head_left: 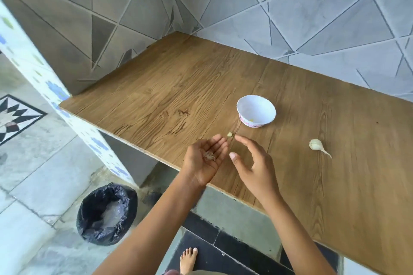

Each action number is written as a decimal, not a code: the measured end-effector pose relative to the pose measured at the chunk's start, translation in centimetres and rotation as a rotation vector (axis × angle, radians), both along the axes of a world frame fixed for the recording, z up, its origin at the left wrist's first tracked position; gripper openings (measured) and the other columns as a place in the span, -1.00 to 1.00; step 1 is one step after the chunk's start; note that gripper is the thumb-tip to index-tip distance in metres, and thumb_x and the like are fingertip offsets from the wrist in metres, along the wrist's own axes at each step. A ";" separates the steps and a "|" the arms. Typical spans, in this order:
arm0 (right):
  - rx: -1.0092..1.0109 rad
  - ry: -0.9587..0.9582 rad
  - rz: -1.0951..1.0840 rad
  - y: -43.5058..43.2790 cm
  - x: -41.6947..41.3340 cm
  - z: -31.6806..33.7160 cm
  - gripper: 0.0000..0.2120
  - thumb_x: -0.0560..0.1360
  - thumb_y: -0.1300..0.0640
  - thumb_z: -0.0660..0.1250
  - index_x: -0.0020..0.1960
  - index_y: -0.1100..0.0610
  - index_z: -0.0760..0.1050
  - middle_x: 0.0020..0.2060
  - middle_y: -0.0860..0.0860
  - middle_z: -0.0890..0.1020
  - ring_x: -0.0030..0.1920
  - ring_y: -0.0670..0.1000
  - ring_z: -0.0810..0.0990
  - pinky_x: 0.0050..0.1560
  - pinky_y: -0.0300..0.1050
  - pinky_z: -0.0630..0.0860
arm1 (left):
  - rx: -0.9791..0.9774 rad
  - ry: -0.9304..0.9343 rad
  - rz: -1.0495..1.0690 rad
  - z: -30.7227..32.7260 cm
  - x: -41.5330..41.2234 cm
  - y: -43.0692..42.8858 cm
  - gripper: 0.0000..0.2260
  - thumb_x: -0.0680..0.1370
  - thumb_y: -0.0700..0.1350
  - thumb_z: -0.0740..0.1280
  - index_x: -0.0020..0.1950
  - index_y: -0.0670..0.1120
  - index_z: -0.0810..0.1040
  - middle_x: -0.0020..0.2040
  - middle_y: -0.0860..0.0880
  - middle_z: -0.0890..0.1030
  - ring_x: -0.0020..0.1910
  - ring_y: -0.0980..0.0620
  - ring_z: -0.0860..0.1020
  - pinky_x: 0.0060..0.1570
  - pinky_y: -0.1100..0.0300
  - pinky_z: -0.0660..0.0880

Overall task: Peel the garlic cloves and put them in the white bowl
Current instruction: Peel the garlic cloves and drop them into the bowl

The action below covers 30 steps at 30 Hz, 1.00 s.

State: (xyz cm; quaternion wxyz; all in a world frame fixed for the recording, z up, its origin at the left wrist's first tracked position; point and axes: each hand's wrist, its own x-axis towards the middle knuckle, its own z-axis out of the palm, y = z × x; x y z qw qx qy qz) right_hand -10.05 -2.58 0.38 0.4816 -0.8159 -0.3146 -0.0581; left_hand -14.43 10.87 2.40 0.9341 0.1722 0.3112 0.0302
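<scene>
Fingers (pixel 218 143) of the left hand (pixel 204 164) lie nearly straight, palm up, cradling papery garlic skins (pixel 209 156). The right hand (pixel 253 169) hovers beside it, loosely spread, holding nothing. Just past them a peeled clove (pixel 229 134) sits on the wooden counter (pixel 178 87), short of the white bowl (pixel 264 108), where a yellowish speck shows. A garlic bulb (pixel 316 144) lies well right. A black-lined bin (pixel 89 221) stands below the counter's near edge.

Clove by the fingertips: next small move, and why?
Probably the right hand pinches the clove and lifts it to the white bowl: it lies on the counter just off that open hand's fingertips, while the left hand cups skins.
</scene>
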 end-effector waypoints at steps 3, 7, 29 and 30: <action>0.015 0.024 0.103 1.5 -1.0 -0.2 -0.61 0.45 0.05 0.32 0.24 0.17 0.51 0.17 -0.06 0.58 0.20 -0.09 0.52 0.24 -0.26 0.38 | 0.006 0.006 0.167 0.2 -2.8 1.5 -0.66 0.62 -0.17 0.05 -0.05 -0.33 0.55 -0.07 -0.24 0.59 -0.03 -0.13 0.56 0.09 0.07 0.49; 0.022 0.041 0.269 5.4 -3.5 -0.2 -0.54 0.46 -0.05 0.22 0.24 0.19 0.51 0.16 0.02 0.60 0.17 -0.08 0.53 0.20 -0.28 0.39 | 0.042 0.013 0.369 0.0 -7.6 4.6 -0.69 0.61 -0.18 0.07 -0.04 -0.33 0.55 -0.06 -0.24 0.60 -0.05 -0.13 0.58 -0.02 0.11 0.58; -0.231 0.330 0.409 37.0 -20.6 -15.5 -0.66 0.49 0.29 0.32 0.26 0.20 0.50 0.18 0.00 0.58 0.18 -0.14 0.49 0.24 -0.32 0.35 | -0.026 0.361 0.578 -15.6 -29.2 34.1 -0.77 0.59 -0.20 0.13 0.00 -0.27 0.56 -0.11 -0.18 0.65 -0.08 -0.06 0.60 -0.19 0.22 0.61; -0.274 0.367 0.390 38.0 -20.9 -17.5 -0.66 0.50 0.28 0.31 0.27 0.18 0.49 0.19 -0.01 0.57 0.21 -0.10 0.50 0.26 -0.26 0.37 | -0.023 0.387 0.574 -17.6 -29.1 35.4 -0.78 0.59 -0.21 0.14 0.00 -0.27 0.56 -0.09 -0.18 0.64 -0.07 -0.06 0.60 -0.19 0.23 0.62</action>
